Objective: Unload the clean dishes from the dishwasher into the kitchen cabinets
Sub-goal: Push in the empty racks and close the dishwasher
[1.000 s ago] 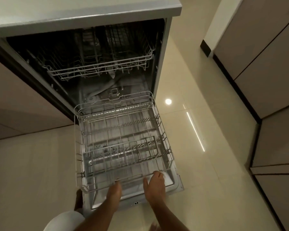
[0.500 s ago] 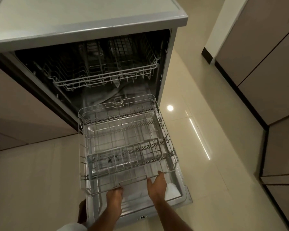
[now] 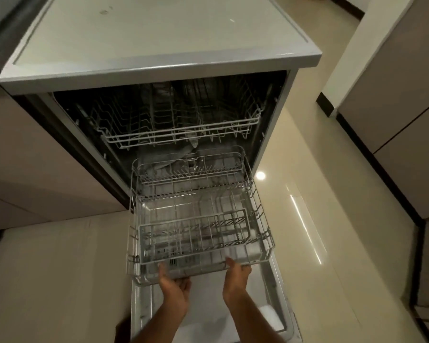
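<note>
Wire lower rack point(image 3: 198, 219) on open door point(image 3: 208, 323), upper rack point(image 3: 181, 129) behind, cabinets point(image 3: 406, 120) right

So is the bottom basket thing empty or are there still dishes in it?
Empty. The lower rack shows only bare wire tines, and the door shows through it. The left hand and right hand hold its front edge.
</note>
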Tool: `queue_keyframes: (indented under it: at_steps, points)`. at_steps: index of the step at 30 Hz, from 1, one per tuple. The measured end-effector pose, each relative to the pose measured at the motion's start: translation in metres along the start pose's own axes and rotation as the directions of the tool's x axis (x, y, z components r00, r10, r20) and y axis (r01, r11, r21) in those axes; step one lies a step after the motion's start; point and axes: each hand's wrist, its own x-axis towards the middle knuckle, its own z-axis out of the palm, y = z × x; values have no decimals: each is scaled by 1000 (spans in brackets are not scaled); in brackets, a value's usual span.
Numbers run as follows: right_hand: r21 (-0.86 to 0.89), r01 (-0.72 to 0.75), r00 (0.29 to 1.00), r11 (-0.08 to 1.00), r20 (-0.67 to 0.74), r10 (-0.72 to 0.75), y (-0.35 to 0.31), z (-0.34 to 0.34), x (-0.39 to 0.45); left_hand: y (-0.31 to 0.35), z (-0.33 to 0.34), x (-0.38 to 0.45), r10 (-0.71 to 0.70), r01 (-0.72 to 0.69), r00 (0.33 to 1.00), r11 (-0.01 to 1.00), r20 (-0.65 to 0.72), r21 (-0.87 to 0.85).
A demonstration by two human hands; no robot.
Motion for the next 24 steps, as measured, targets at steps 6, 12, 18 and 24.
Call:
queue_keyframes:
  at_steps: [6,12,18,24]
  points:
    - [-98,5,991,995,132,8,-22,41,29,36,27,24,-36,40,994,998,102,-42]
    - [5,-21,988,1000,153,20,-46,100,50,80,61,61,-77,87,975,995,207,-38]
    - [-8,-71,987,997,142,71,-68,159,71,115,94,95,-64,80,959,996,275,-46]
    - [-143,-10,982,990,188,38,-95,199,90,149,129,122,12,0,955,999,298,-43]
